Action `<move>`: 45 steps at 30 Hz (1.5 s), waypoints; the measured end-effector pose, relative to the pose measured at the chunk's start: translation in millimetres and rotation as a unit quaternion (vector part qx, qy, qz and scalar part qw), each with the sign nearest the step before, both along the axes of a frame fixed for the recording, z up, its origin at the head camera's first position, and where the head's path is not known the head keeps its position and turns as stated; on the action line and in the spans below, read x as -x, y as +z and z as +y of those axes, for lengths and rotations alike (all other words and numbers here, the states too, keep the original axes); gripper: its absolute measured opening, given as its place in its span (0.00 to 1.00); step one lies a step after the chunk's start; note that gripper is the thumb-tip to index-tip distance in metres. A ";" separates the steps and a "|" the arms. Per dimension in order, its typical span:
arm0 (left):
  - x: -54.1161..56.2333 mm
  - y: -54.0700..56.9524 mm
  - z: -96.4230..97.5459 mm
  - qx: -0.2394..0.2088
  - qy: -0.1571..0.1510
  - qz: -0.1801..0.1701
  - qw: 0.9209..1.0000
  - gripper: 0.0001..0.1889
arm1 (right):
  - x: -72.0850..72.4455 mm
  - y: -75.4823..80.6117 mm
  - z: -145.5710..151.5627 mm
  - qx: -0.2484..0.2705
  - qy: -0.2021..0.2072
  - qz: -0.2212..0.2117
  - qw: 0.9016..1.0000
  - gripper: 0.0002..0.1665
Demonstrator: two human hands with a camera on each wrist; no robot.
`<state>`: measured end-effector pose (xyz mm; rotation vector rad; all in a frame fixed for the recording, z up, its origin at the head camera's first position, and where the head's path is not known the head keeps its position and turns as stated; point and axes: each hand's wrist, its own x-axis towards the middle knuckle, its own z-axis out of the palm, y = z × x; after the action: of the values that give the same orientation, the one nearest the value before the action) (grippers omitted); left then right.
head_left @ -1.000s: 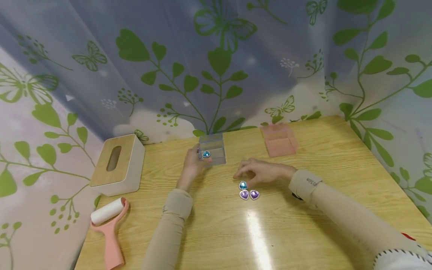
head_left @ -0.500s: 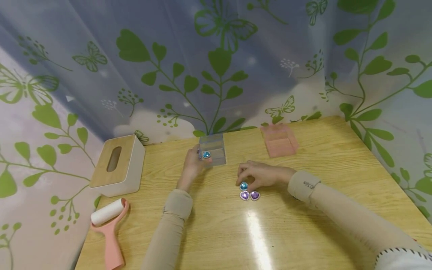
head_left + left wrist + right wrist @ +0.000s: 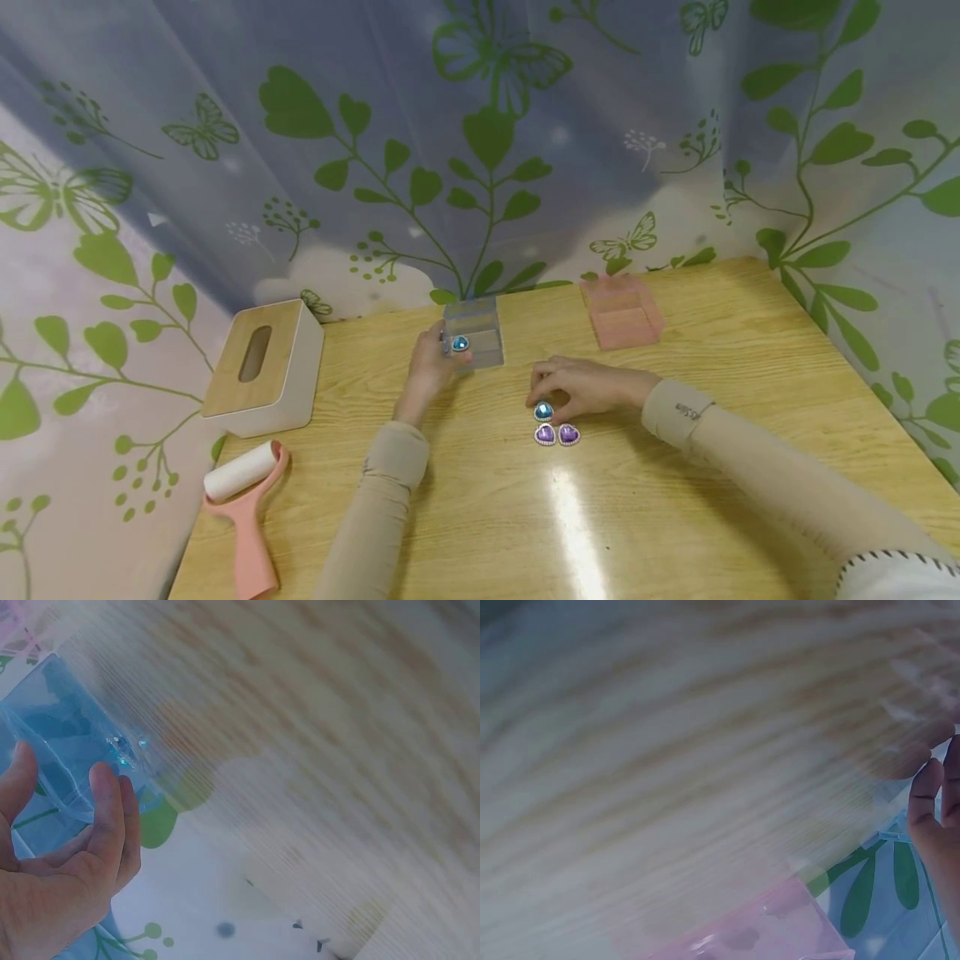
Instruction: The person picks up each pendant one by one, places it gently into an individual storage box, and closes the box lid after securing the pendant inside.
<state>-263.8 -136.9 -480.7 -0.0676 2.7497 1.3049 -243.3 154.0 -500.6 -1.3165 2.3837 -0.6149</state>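
Observation:
My left hand (image 3: 429,365) grips the near-left side of a clear blue box (image 3: 487,346), with thumb and fingers on either side of its wall in the left wrist view. A blue heart-shaped gem (image 3: 460,342) with a pale beaded rim shows inside that box. My right hand (image 3: 581,387) pinches another blue gem (image 3: 543,411) between thumb and fingertips, low over the table. Just below it, two purple heart-shaped gems (image 3: 545,435) lie side by side. In the right wrist view the fingertips (image 3: 928,780) show at the right edge; the pinched gem cannot be made out there.
A clear pink box (image 3: 624,321) stands at the back of the wooden table (image 3: 465,517), right of the blue one. On the left are a tissue box (image 3: 258,367) and a pink-handled lint roller (image 3: 246,517). A patterned curtain (image 3: 375,167) hangs behind.
My right hand's fingers have come down and closed on the upper blue gem, which has tilted slightly. The left hand stays at the blue box.

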 end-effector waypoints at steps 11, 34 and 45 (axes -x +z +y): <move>-1.2 2.3 -1.5 0.004 0.005 -0.007 1.000 0.40 | 4.6 2.3 -5.0 -0.015 0.025 0.080 0.996 0.17; -4.5 -4.1 -2.1 0.009 0.008 -0.020 1.000 0.47 | 8.0 -0.8 -9.0 0.002 0.013 0.142 0.990 0.18; -5.7 -0.9 -1.5 0.004 0.013 -0.019 1.000 0.46 | 15.3 25.1 -13.0 0.209 -0.103 -0.093 0.968 0.17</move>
<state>-258.1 -138.4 -481.6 -0.1266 2.7317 1.2844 -258.6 141.1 -475.5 -1.1018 2.3291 -1.3002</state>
